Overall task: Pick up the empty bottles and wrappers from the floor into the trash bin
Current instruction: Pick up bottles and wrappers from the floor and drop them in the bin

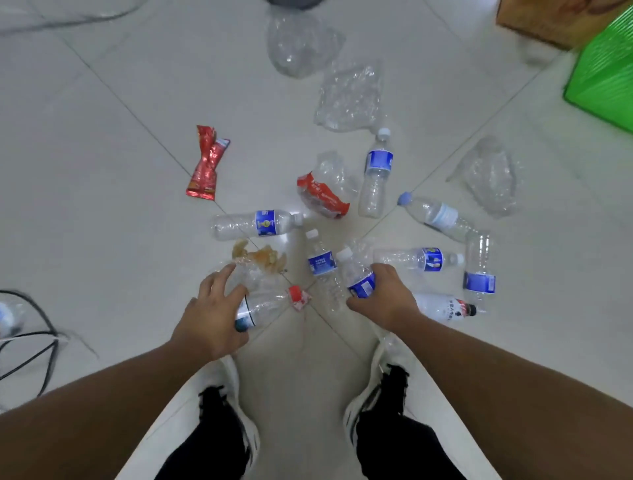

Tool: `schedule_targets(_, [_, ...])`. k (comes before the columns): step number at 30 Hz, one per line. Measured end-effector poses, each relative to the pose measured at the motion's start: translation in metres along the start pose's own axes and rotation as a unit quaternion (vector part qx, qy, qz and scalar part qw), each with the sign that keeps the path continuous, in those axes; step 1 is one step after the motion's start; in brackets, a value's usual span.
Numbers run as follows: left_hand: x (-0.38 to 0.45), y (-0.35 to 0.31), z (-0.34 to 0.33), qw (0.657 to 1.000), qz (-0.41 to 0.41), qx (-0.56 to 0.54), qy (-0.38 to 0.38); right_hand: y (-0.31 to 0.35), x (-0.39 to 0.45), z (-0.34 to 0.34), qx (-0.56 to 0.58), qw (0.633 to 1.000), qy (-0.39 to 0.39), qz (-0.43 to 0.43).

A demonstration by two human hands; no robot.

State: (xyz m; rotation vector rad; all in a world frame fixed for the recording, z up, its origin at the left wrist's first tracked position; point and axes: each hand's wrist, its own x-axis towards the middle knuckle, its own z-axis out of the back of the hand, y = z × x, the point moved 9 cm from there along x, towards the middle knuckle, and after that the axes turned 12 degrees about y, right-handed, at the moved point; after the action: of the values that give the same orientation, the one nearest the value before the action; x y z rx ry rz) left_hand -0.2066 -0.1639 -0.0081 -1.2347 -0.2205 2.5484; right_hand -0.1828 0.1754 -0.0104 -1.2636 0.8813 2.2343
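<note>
A: Bottles first: the left hand has its grip clamped on the red-capped bottle, low over the floor just ahead of the white shoes.

B: And the right hand?

A: Its grip is wrapped round a blue-label bottle with a white cap, neck pointing away from the person. Another blue-label one lies just beside it on the tiles.

B: Beyond the hands?

A: A crumpled clear wrapper with orange bits touches the left fingertips. Further out, a bottle lying on its side, a clear bag with a red band, and a twisted red wrapper well apart to the left.

B: Farthest?

A: Clear plastic bags (badly crumpled), then a dark rim at the top edge; I cannot tell whether that is the bin.
</note>
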Motion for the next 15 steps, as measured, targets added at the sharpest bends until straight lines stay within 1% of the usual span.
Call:
schedule_targets(3, [0.067,0.016,-0.049,0.999,-0.02,0.035,0.017,-0.015,0.082,-0.021,0.001,1.0,0.005,0.027])
schedule_targets(4, [0.083,0.019,-0.064,0.998,-0.027,0.043,0.021,-0.023,0.103,-0.027,0.0,1.0,-0.006,0.031])
schedule_targets(6, [0.107,0.026,-0.087,0.998,-0.025,0.063,0.017,-0.035,0.129,-0.032,-0.039,0.996,-0.065,0.04])
schedule_targets(8, [0.115,0.03,-0.097,0.997,-0.009,0.073,-0.004,-0.035,0.138,-0.035,-0.101,0.984,-0.134,0.057])
schedule_targets(9, [0.116,0.03,-0.099,0.997,-0.006,0.073,-0.016,-0.034,0.138,-0.037,-0.113,0.979,-0.157,0.061])
schedule_targets(11, [0.108,0.028,-0.097,0.997,-0.007,0.069,-0.037,-0.031,0.135,-0.043,-0.106,0.98,-0.163,0.048])
schedule_targets(13, [0.09,0.024,-0.087,0.997,-0.005,0.059,-0.049,-0.033,0.123,-0.042,-0.054,0.986,-0.154,0.02])
schedule_targets(15, [0.064,0.018,-0.067,0.997,0.004,0.048,-0.059,-0.028,0.101,-0.032,-0.02,0.988,-0.155,0.012])
